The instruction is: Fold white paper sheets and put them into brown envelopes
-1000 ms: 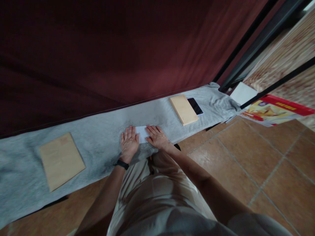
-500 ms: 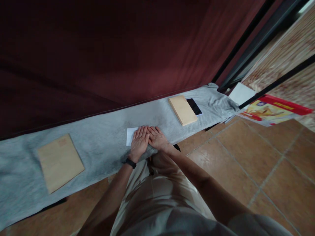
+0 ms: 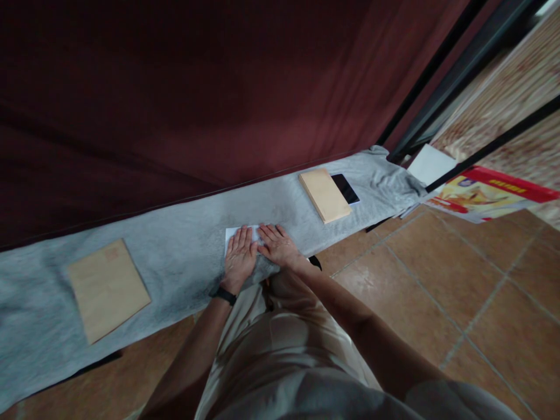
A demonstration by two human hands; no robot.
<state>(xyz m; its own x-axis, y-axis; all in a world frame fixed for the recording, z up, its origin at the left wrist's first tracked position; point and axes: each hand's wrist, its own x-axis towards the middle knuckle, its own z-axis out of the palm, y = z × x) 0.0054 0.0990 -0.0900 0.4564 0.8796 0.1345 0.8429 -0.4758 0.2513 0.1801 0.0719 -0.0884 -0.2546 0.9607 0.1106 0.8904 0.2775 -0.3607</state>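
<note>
A small sheet of white paper (image 3: pixel 248 231) lies on the grey cloth in front of me, partly covered by both hands. My left hand (image 3: pixel 240 256) rests flat on its left part, fingers stretched out, a black band around the wrist. On the sheet's right end lies my right hand (image 3: pixel 277 245), also flat with fingers extended. The two thumbs are close together, and a strip of paper shows between the hands. Neither hand grips anything. The sheet's lower edge is hidden.
The grey cloth (image 3: pixel 184 245) covers a long narrow table. Brown envelopes lie on it: one flat envelope (image 3: pixel 109 291) at left, a stack (image 3: pixel 326 195) at right. A dark phone or tablet (image 3: pixel 346 189) touches the stack. A dark red curtain (image 3: pixel 196 116) hangs behind; a colourful box (image 3: pixel 485 195) stands far right.
My left hand has slid left across the paper, away from the right hand, uncovering a strip between them. My right hand stays nearly in place.
</note>
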